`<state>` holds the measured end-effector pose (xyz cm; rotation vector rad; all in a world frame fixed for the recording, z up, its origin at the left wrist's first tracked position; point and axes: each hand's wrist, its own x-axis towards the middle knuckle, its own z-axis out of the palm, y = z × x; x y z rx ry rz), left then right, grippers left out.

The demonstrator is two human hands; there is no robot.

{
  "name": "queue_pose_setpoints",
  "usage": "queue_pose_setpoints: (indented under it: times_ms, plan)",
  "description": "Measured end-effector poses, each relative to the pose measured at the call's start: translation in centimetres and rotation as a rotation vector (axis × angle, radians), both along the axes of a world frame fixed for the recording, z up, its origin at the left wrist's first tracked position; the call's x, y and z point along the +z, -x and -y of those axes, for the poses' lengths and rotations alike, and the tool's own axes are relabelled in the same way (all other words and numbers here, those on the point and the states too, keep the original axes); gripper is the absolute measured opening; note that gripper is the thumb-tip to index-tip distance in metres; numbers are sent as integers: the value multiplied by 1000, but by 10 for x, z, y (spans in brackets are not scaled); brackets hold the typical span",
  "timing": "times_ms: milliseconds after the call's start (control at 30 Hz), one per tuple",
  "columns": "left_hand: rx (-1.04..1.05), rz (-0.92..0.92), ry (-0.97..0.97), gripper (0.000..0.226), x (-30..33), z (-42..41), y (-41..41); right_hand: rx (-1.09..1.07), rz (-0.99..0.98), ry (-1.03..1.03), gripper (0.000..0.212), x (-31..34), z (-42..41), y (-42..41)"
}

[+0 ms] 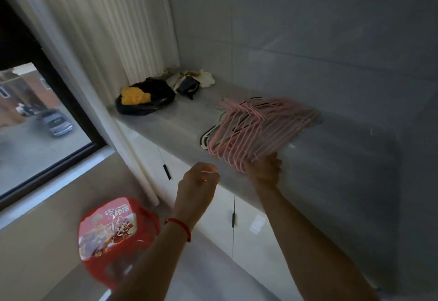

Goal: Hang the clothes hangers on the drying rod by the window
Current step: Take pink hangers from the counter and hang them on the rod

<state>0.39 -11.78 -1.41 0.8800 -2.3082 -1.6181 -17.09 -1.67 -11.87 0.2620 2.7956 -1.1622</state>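
- Nearest, a red box [113, 236] sits low on the left, below the left forearm.
- The left hand [199, 179] hovers just off the bench [343, 158] edge, fingers curled; a thin pale thread or wire seems to cross it, but blur leaves me unable to tell whether that grip holds anything.
- The right hand [264, 169] is at the near edge of the hangers [258, 127], its grip clamped on the pink wires at the pile's near end.
- The hangers lie in a fanned, overlapping stack on the bench, away from the window [35, 120]; no rod is in view.
- Farther back lie a black bag [147, 99] with something yellow, and rags [189, 79] by the curtain [102, 28].
- Step in hand, I judge: gathering the pile. Next calls for a firm hold on tangled hooks, a lift clear of the bench, then a turn toward the window.
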Motion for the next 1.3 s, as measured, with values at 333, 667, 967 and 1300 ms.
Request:
queue_pose_setpoints:
  times_ms: [333, 667, 967, 1300]
  plan:
    - [190, -21, -170, 22, -12, -25, 16, -134, 100, 2, 129, -1, 6, 59]
    - [291, -195, -299, 19, 2, -59, -69, 152, -47, 704, 72, 62, -21, -91]
    - [248, -383, -596, 42, -5, -102, -239, 636, 148, 830, 43, 90, -65, -345]
    - [467, -346, -633, 36, 2, -130, -415, 1192, 274, 751, 46, 88, -93, -489]
